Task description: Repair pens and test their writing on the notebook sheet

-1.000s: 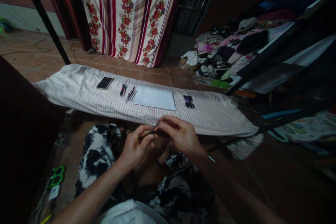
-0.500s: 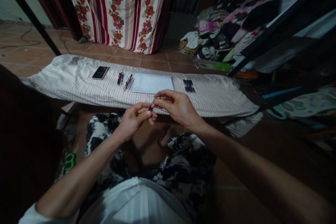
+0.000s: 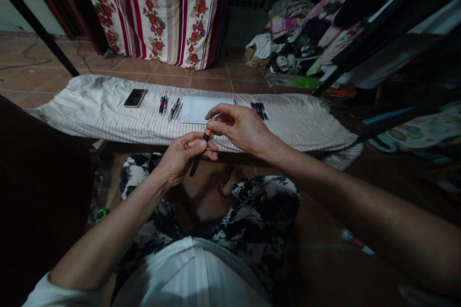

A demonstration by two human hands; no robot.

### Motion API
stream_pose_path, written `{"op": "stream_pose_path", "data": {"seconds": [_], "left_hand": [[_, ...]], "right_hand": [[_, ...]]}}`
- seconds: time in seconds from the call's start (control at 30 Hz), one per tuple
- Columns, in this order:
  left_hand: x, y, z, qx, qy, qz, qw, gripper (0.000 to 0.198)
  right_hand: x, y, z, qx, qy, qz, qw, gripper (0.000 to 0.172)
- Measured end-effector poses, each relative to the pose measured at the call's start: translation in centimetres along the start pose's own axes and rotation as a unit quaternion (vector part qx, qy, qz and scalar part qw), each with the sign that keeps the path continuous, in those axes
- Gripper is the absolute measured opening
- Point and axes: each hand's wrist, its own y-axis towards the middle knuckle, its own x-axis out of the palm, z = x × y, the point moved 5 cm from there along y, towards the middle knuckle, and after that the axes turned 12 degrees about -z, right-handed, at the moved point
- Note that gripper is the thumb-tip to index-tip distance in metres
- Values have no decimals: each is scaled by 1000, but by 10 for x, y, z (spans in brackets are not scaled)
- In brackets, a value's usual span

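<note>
My left hand (image 3: 182, 156) is closed around a black pen (image 3: 195, 165) with an orange section near its upper end. The pen is tilted, its dark barrel sticking out below my left fingers. Thumb and fingers of my right hand (image 3: 243, 127) pinch at the pen's upper, orange end; the very tip is partly hidden by them. Both hands are above the near edge of the bench, in front of a spiral notebook (image 3: 192, 109). My right hand covers part of the notebook's page.
A striped cloth (image 3: 101, 120) covers the long bench. On it lie a phone (image 3: 135, 98), several pens (image 3: 174, 109) left of the notebook and several dark pens (image 3: 260, 111) to its right. Beyond are a floral curtain (image 3: 169, 14) and a heap of clothes (image 3: 306, 33).
The pen has turned steeper, and its black barrel now shows below my left hand. My right hand has moved slightly up, over the notebook. The view has shifted a little.
</note>
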Motion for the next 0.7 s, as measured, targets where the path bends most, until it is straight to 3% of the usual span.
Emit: {"op": "stream_pose_path", "data": {"seconds": [0.13, 0.27, 0.5, 0.7], "left_hand": [[-1, -1, -2, -1, -9, 11, 1000, 19], [-4, -5, -5, -10, 5, 15, 1000, 20], [3, -14, -10, -53, 32, -52, 997, 14], [8, -18, -10, -48, 46, -68, 995, 14]], "right_hand": [[-5, -1, -6, -17, -87, -8, 996, 17], [-10, -2, -16, -40, -157, -77, 984, 16], [-1, -14, -35, -96, -317, -281, 900, 15], [5, -20, -43, -115, -392, -294, 864, 20]]}}
